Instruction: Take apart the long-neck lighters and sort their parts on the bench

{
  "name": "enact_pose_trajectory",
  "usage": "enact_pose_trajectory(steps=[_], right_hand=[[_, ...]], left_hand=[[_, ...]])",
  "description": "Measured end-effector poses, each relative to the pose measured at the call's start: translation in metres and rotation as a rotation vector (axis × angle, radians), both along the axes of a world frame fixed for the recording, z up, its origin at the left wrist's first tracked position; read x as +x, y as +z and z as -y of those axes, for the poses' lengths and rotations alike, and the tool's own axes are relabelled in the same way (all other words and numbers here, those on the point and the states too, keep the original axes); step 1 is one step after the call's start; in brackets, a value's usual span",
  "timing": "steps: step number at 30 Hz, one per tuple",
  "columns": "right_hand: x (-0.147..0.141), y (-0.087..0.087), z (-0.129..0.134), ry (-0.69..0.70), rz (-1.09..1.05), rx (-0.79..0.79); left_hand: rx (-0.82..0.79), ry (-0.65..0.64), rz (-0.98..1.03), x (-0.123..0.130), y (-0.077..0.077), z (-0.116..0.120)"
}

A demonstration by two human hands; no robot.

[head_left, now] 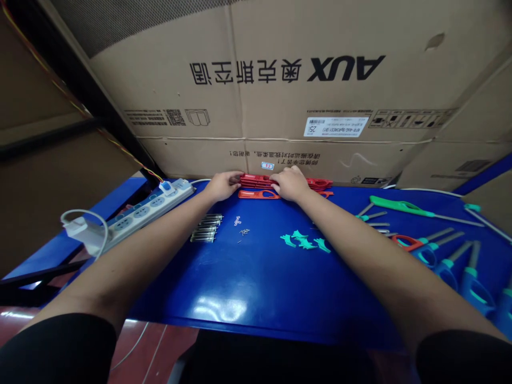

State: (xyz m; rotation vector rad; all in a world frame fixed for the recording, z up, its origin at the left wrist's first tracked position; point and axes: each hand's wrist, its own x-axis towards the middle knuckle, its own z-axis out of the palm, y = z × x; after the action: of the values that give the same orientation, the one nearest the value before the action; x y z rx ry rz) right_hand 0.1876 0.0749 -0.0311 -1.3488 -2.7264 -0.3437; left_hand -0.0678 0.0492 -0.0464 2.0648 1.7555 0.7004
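A stack of red plastic lighter casings (255, 180) lies at the back of the blue table, against the cardboard. My left hand (224, 185) closes its fingertips on the left end of this stack. My right hand (291, 183) grips the stack farther right, its fingers curled over the top and part of the casings hidden beneath. Just in front lies a single red casing half (252, 195), partly covered by my right hand. Nearer to me are teal trigger-shaped pieces (306, 244), a row of clear cylinders (206, 229), tiny metal pieces (245, 232) and small pale pink parts (237, 220).
A large cardboard sheet (272, 101) stands along the table's back edge. A white power strip (148, 210) with plugs and cables sits on the left. On the right lie a green long-nosed lighter (400, 206) and several blue ones (476, 290), partly behind my right forearm.
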Motion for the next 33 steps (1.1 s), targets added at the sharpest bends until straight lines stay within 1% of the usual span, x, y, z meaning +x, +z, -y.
enact_pose_trajectory(steps=[6,11,16,25,33], right_hand=[[-0.005,0.001,0.004,-0.017,-0.012,0.022],[0.0,0.001,0.009,-0.051,-0.014,0.032],[0.006,0.003,0.008,-0.04,-0.003,0.025],[0.008,0.004,0.003,-0.019,-0.014,0.008],[0.013,0.001,0.004,-0.018,-0.019,0.018]], left_hand=[[0.034,0.023,-0.051,0.002,0.002,0.005],[0.042,0.026,-0.083,0.004,0.006,0.004],[0.092,0.044,-0.14,0.002,0.006,0.003],[0.151,0.008,-0.223,0.003,0.011,0.001],[0.184,-0.007,-0.242,0.003,0.01,0.007]])
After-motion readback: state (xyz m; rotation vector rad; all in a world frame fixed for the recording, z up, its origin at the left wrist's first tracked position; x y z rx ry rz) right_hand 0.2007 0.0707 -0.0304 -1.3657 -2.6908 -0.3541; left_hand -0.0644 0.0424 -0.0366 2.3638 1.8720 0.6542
